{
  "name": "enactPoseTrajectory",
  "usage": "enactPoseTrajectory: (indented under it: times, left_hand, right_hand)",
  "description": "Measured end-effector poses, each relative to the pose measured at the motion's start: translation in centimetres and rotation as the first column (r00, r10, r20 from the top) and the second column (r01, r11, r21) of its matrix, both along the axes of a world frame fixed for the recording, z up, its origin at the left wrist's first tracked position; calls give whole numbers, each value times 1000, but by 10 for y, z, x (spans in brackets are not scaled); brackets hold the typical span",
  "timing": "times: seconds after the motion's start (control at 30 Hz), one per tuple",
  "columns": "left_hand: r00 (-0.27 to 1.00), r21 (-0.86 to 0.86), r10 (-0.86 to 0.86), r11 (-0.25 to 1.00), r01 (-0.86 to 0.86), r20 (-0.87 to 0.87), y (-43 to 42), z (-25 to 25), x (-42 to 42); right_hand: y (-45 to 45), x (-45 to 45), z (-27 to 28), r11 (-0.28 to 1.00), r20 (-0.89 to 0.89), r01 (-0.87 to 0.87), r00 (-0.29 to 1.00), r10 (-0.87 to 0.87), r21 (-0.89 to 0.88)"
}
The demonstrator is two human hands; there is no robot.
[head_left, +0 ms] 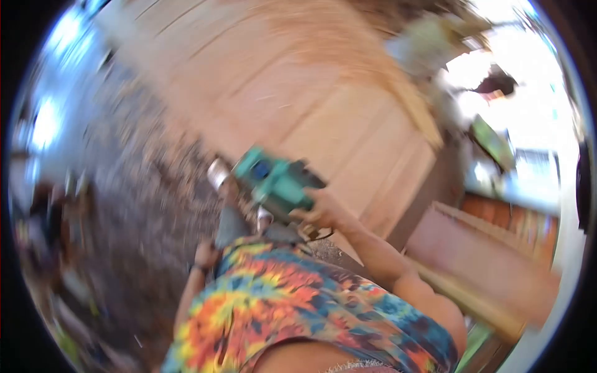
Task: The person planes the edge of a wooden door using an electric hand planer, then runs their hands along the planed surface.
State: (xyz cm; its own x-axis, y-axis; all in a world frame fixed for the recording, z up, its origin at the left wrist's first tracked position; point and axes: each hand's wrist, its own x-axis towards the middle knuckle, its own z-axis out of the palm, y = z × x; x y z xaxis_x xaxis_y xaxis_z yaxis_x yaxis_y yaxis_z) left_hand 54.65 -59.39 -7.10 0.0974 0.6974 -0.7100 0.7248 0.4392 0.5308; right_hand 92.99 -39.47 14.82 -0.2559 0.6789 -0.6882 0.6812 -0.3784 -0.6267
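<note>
My right hand (318,210) is closed around the rear handle of a teal electric planer (273,183). The planer has a dark blue round part on top, and a short dark cord shows near my wrist. It is held in front of my legs, by the near edge of a wide wooden panel (292,93) made of joined boards. Whether the planer touches the panel I cannot tell. My left hand (205,255) hangs low beside my thigh, away from the planer, with a dark band at the wrist. Motion blur hides how its fingers lie.
Wood shavings (165,165) cover the dark floor to the left of the panel. At the right lie a reddish-brown board (485,255) and a yellowish timber (466,298). A blurred person (429,46) is at the far right, near bright light. Blurred objects line the left edge.
</note>
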Motion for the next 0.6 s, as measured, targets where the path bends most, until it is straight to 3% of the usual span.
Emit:
enactPoseTrajectory:
  times: [0.07, 0.2, 0.33, 0.53, 0.6]
  left_hand:
    - [994, -6, 111, 994, -111, 3, 56, 0, -42]
    - [980, -130, 191, 972, -197, -58, 67, 17, -49]
    - [973, -150, 223, 961, -231, -68, 77, 31, -39]
    - [947, -106, 313, 942, -319, -65, 119, 30, -90]
    - [925, -155, 369, 913, -378, -84, 136, 47, -102]
  right_hand:
    - [58, -59, -25, 964, -60, -41, 996, 59, 262]
    - [92, -80, -28, 985, -140, 15, 990, 10, 175]
    - [138, -110, -16, 968, -64, -84, 993, 101, 238]
    - [276, -240, -21, 911, -171, -140, 960, 220, 389]
    - [320, -278, -25, 874, -101, -226, 950, 295, 430]
